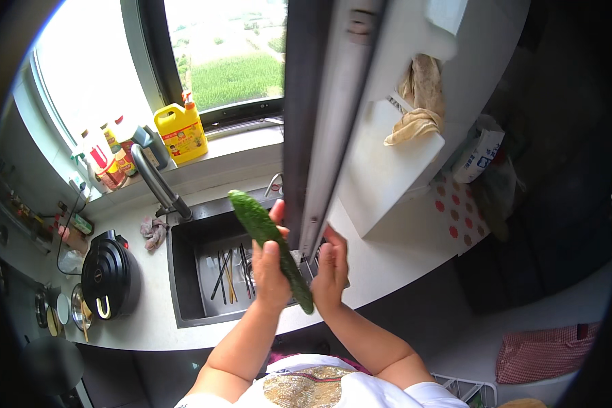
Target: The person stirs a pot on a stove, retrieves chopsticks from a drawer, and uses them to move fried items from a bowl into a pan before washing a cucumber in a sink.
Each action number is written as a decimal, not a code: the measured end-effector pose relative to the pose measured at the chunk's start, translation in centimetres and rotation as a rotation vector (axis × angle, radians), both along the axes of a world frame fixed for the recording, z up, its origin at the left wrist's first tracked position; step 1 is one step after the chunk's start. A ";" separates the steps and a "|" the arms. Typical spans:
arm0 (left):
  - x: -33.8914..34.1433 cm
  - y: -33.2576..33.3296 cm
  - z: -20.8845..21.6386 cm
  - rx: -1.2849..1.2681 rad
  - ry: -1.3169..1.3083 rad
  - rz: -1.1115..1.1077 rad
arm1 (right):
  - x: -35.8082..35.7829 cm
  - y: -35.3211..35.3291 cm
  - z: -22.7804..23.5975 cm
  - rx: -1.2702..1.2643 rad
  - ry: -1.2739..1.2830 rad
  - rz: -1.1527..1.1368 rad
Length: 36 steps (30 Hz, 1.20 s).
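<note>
A long green cucumber (260, 221) slants across the front of the sink in my left hand (272, 272), whose fingers are wrapped round its middle. Beside it, to the right, my right hand (330, 272) is closed with the thumb up. It is by the lower end of a tall dark panel with a silver edge (330, 122); whether it grips that edge or some small thing, I cannot make out. Below and behind the hands lies the dark sink (183, 299), with several chopsticks (231, 275) on its bottom.
A grey faucet (158, 180) rises behind the sink. Left of it are a crumpled cloth (154, 232) and a black cooker (107, 275). A yellow jug (180, 132) and bottles stand on the windowsill. To the right are a white board (387, 173) and a beige cloth (421, 102).
</note>
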State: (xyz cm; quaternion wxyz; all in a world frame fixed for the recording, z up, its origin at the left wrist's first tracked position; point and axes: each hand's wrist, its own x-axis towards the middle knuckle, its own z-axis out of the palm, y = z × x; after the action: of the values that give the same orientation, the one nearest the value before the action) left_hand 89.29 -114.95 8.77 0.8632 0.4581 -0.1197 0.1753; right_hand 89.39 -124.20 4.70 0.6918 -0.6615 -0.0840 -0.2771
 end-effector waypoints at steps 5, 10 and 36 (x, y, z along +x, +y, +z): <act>1.2 4.6 0.1 -0.044 0.016 0.140 | 1.7 3.7 0.9 0.000 0.002 0.182; 0.4 5.5 1.5 0.428 -0.292 0.501 | 4.3 5.6 1.4 0.183 0.155 0.547; 18.5 -20.8 5.2 -0.048 0.222 -0.287 | 23.3 -30.0 16.5 -0.834 0.081 0.093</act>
State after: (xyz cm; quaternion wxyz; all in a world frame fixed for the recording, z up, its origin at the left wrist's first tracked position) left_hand 107.75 -135.73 13.94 0.8979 0.4321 -0.0838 0.0014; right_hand 112.66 -154.21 21.15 0.3793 -0.8906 -0.1916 -0.1618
